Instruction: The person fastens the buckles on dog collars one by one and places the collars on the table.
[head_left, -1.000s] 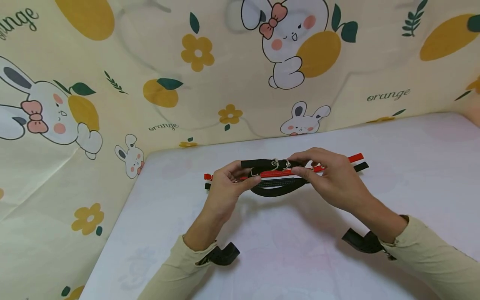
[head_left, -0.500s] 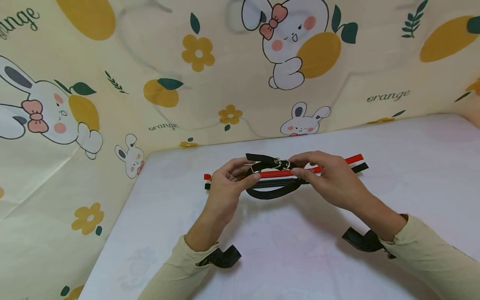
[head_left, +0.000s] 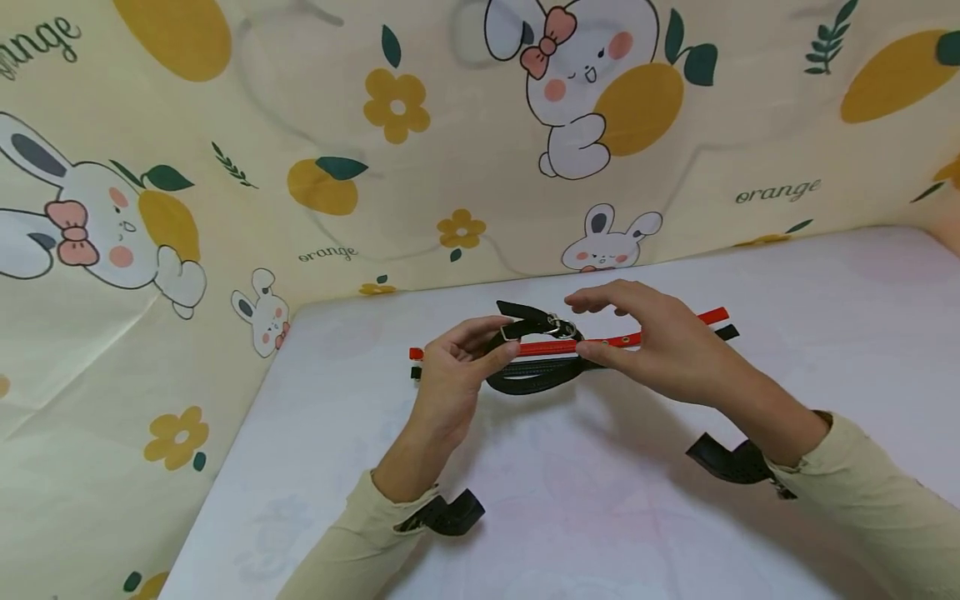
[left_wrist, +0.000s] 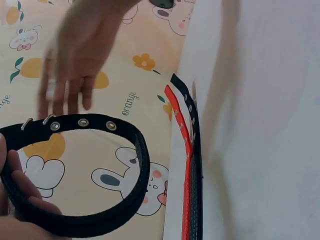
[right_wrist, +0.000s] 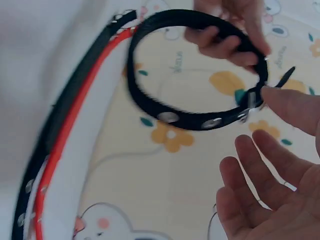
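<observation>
Near the centre of the head view, a black collar (head_left: pixel 534 386) is held up in a loop above the white tabletop (head_left: pixel 585 517), between the two hands. The left hand (head_left: pixel 459 358) grips it at the loop's left end; in the left wrist view its fingers lie against the band at lower left. The right hand (head_left: pixel 656 342) is loose and spread, its four fingers clear of the collar; its thumb comes right up to the loop's right end, but whether it touches cannot be told.

Seen from the head, the loop's long axis runs left to right, from one hand towards the other. Its buckle (head_left: pixel 558 327) sits on the upper right part of the loop, so the right hand is nearer to it. From there the free end (head_left: pixel 517 311) points leftward and slightly up, back over the left hand's side. Metal eyelets (left_wrist: pixel 83 122) line the band's upper edge in the left wrist view.

Behind the loop, a red strap (head_left: pixel 555 347) and a black strap (head_left: pixel 727 332) lie side by side on the tabletop, slanting gently up to the right.
</observation>
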